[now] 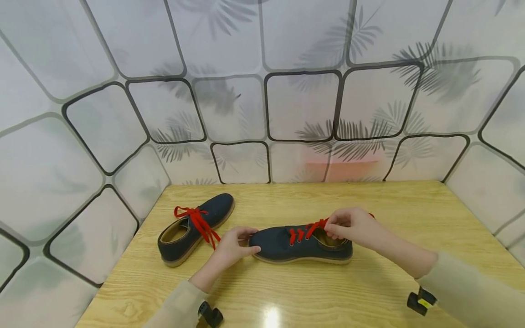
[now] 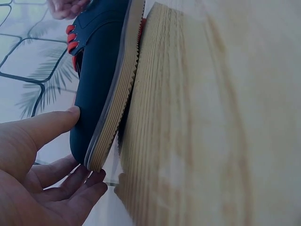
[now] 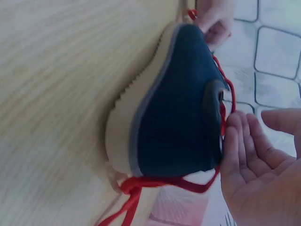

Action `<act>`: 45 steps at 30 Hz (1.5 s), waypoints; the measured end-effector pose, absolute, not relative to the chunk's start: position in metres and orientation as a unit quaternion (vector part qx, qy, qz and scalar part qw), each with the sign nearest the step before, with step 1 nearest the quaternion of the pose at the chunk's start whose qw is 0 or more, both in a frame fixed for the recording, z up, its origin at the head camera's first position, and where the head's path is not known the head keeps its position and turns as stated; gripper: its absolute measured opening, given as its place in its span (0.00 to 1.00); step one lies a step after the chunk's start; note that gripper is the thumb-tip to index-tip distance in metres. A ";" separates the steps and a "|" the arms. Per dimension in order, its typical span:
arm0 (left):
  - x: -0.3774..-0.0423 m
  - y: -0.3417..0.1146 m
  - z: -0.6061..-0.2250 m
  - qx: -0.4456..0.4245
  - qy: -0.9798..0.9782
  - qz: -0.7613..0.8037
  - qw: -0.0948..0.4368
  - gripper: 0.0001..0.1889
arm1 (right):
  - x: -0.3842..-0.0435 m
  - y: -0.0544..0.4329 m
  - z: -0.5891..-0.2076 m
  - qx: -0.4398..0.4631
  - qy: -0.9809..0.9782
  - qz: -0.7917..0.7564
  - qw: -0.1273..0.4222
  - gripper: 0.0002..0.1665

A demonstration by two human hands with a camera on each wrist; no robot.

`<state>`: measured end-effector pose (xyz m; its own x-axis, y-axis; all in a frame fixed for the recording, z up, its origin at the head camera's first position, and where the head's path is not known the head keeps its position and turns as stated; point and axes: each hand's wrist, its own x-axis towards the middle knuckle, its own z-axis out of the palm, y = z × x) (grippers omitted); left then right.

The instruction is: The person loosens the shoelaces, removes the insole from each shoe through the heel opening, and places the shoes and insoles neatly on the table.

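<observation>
A dark blue shoe (image 1: pixel 275 241) with red laces lies across the middle of the table, toe to the left. My left hand (image 1: pixel 235 248) holds its toe, thumb (image 2: pixel 56 125) on the near side and fingers curled round the tip and sole edge. Over the shoe's opening is my right hand (image 1: pixel 350 225). In the right wrist view its fingers (image 3: pixel 251 146) are loosely bent, the thumb apart from them, with fingertips right beside the red lace (image 3: pixel 230 92) at the collar. More lace (image 3: pixel 155 182) trails behind the heel.
A matching blue shoe (image 1: pixel 221 209) stands at the left of the wooden table (image 1: pixel 295 296), its red laces (image 1: pixel 201 223) hanging over the side near my left hand. Behind the table rises a patterned wall covering (image 1: pixel 303 105).
</observation>
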<state>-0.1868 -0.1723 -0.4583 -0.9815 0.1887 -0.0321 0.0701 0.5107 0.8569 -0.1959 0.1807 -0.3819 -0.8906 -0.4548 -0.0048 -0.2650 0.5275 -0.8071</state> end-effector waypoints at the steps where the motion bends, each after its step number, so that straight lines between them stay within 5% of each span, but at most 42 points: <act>1: -0.187 -0.172 -0.458 0.074 0.867 0.488 0.061 0.24 | -0.195 0.180 -0.383 -0.208 0.869 -0.437 0.107 0.08; 17: -0.189 -0.171 -0.459 0.078 0.871 0.482 0.059 0.24 | -0.195 0.178 -0.382 -0.282 0.901 -0.313 0.099 0.08; 24: -0.190 -0.171 -0.458 0.082 0.873 0.477 0.061 0.23 | -0.196 0.175 -0.386 -0.280 0.925 -0.253 0.051 0.03; 33: -0.190 -0.170 -0.455 0.079 0.880 0.463 0.067 0.23 | -0.194 0.167 -0.403 -0.259 0.948 -0.185 -0.019 0.10; 45: -0.190 -0.169 -0.456 0.083 0.882 0.458 0.067 0.23 | -0.192 0.161 -0.398 -0.308 0.949 -0.065 -0.027 0.10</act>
<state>-0.1903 -0.1694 -0.4560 -0.9772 0.2083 -0.0421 0.0855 0.5666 0.8195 -0.1921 0.1612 -0.3982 -0.8083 -0.5816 0.0919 -0.5887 0.8015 -0.1055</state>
